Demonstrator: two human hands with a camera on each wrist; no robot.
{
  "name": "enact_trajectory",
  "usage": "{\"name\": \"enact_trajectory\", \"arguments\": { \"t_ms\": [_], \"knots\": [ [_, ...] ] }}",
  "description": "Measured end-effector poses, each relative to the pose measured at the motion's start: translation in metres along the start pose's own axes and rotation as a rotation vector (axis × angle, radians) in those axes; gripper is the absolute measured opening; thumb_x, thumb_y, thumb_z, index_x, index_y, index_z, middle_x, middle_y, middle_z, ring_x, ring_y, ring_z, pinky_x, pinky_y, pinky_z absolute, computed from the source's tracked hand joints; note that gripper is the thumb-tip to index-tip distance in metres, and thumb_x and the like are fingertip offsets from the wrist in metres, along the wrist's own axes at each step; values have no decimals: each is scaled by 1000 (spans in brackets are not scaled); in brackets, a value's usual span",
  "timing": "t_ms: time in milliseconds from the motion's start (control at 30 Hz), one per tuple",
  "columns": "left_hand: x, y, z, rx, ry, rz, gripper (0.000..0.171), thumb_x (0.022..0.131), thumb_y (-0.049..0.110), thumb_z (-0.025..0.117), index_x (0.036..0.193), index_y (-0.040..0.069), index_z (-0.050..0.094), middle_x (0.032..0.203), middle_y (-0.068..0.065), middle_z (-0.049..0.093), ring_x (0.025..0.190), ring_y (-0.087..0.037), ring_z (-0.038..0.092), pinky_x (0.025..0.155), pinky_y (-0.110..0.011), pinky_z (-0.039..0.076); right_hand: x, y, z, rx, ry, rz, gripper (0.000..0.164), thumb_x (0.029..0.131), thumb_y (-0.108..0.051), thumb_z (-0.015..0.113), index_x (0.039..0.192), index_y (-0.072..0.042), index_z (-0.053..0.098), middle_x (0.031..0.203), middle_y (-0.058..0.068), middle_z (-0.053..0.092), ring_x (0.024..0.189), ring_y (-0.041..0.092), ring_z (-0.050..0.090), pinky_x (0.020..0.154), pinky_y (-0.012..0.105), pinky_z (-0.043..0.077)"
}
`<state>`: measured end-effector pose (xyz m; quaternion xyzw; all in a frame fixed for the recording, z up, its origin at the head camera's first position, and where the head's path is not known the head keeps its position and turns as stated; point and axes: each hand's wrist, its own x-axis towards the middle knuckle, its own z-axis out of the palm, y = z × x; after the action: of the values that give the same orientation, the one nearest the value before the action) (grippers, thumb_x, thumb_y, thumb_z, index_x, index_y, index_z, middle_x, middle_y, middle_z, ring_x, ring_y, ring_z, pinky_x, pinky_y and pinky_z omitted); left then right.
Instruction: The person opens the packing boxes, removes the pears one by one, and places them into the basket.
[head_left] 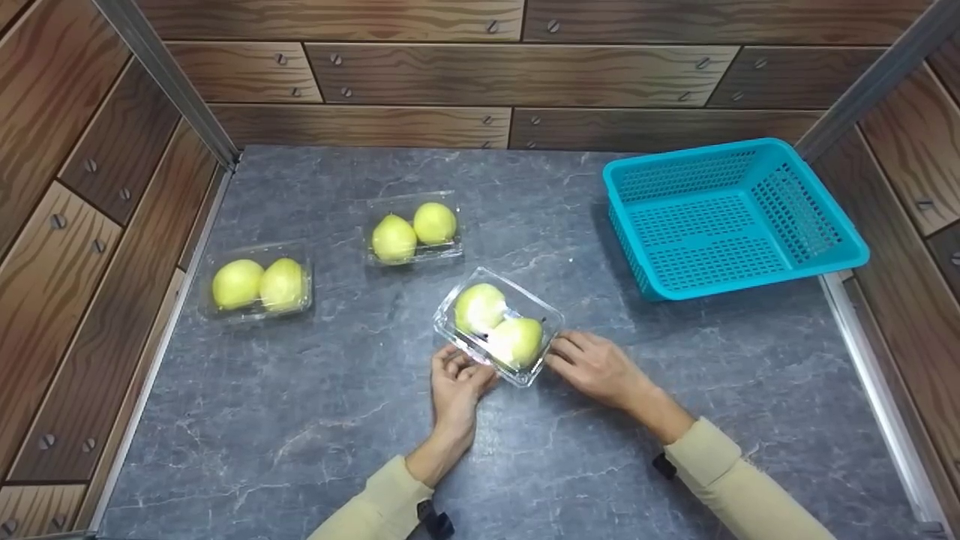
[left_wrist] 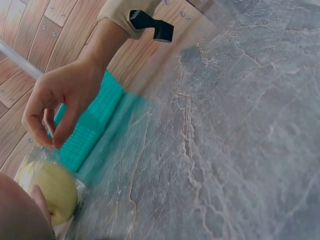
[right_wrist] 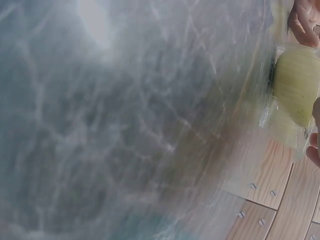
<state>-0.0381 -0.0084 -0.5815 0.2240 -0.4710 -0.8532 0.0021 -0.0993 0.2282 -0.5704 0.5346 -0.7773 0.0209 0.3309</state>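
A clear plastic fruit box point(head_left: 500, 327) with two yellow-green pears sits tilted at an angle in the middle of the head view. My left hand point(head_left: 455, 386) grips its near left edge with curled fingers. At its right corner, my right hand point(head_left: 596, 367) pinches the edge between thumb and fingers. The left wrist view has one pear point(left_wrist: 55, 192) behind the clear plastic, with the right hand point(left_wrist: 65, 105) above it. In the right wrist view the box's pear point(right_wrist: 296, 85) lies at the right edge, between parts of both hands.
Two more clear boxes with paired pears stand on the dark marbled table point(head_left: 315, 450): one box point(head_left: 415, 227) farther back, another box point(head_left: 259, 283) at the left. A turquoise perforated basket point(head_left: 739, 229) stands at the back right. Wood-patterned walls point(head_left: 420, 71) enclose the table.
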Motion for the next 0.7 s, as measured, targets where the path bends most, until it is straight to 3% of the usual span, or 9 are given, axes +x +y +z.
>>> {"name": "enact_trajectory", "arguments": {
  "t_ms": [333,700],
  "knots": [
    [1,-1,2,8,4,13,70,77,-20,64,137,5,36,100,-5,57,71,-9,61,66,-25,64,2,2,3,-32,50,-90,30,109,-13,46,102,-11,75,99,7,77,89,23,73,77,33,68],
    [5,0,4,16,-2,4,70,79,-19,65,136,9,36,94,-4,61,67,-10,61,59,-24,59,9,0,8,-57,48,-180,27,109,-18,50,95,-15,73,93,2,75,84,18,70,79,29,67]
  ]
}}
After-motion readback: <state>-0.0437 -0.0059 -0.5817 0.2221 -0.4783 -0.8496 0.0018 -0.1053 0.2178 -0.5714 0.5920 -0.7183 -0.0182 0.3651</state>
